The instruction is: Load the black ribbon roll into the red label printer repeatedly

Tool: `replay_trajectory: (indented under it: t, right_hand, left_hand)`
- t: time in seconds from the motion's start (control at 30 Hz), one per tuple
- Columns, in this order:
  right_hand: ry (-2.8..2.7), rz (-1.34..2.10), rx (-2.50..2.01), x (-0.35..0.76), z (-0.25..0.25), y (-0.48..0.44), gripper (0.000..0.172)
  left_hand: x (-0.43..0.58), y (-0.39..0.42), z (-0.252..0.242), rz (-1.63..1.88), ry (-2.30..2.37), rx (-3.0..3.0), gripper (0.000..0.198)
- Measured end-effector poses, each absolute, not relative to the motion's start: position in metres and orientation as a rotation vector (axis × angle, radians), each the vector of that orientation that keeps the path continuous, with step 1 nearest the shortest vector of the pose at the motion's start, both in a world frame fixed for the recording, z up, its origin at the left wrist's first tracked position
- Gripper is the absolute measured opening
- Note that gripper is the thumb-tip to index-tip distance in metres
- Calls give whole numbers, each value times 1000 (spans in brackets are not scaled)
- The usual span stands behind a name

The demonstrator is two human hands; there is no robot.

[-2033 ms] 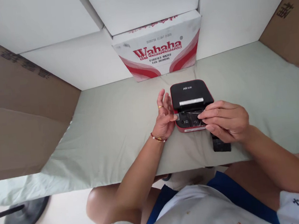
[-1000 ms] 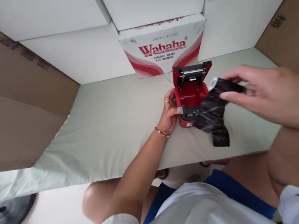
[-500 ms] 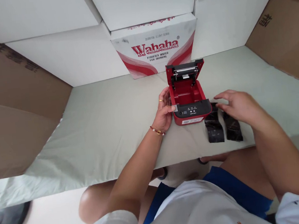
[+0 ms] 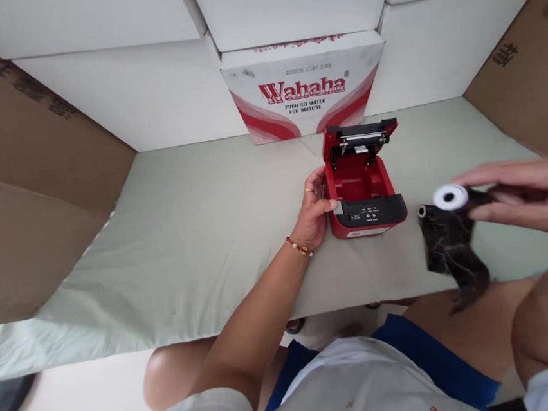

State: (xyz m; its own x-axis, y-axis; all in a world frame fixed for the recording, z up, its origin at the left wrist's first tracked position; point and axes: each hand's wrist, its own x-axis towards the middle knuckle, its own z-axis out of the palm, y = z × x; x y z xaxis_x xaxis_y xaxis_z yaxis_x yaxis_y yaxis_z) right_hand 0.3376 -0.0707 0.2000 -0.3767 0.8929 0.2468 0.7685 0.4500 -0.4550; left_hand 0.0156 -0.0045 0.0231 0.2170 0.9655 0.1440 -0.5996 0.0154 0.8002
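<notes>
A small red-and-black receipt printer (image 4: 369,212) stands on the cloth-covered table with its lid raised and its red paper bay bare. My left hand (image 4: 313,211) grips its left side, the thumb on the grey tab at the front corner and the fingers along the wall. To the right of the printer, my right hand (image 4: 529,194), blurred, holds a paper roll (image 4: 439,198) with a white end and dark outer side. Beneath it lies a second, dark roll (image 4: 432,232) with a small light core. A dark strip (image 4: 469,274) dangles past the table edge; which roll it belongs to I cannot tell.
Behind the printer stands a Wahaha water carton (image 4: 306,92), with white boxes (image 4: 293,3) stacked around it. Brown cardboard panels (image 4: 31,158) flank the left side and the right (image 4: 528,77). The green cloth (image 4: 208,225) covers the table up to its front edge, near my knees.
My right hand has picked up one dark-sided paper roll from the table and moved right with it, its white end now showing. My left hand stays on the printer. The view has shifted slightly.
</notes>
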Motion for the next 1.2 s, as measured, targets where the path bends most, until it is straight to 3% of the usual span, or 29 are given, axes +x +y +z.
replay_trajectory:
  t: [0.07, 0.27, 0.53, 0.7, 0.87, 1.0, 1.1, 1.2]
  right_hand:
    - [-2327, 560, -1459, 305, 194, -53, 47]
    - [-2390, 127, -1674, 215, 150, -9, 35]
    - [-2428, 19, -1949, 189, 138, 14, 43]
    - [-2455, 150, -1778, 192, 141, 15, 45]
    - [-2221, 444, -1372, 209, 163, -23, 25]
    - [-1945, 327, -1294, 220, 172, -44, 18]
    - [-1711, 123, -1302, 230, 161, -20, 27]
    - [-1670, 101, -1293, 240, 139, 23, 50]
  left_hand:
    - [16, -4, 22, 1310, 523, 900, 79]
    - [16, -3, 21, 1335, 504, 895, 78]
    - [15, -5, 25, 1313, 512, 886, 78]
    - [15, -5, 25, 1297, 514, 917, 80]
    - [15, -5, 26, 1301, 500, 909, 80]
    - [17, -6, 27, 1317, 497, 898, 84]
    - [19, -6, 26, 1332, 478, 899, 91]
    - [19, -6, 23, 1332, 479, 882, 94]
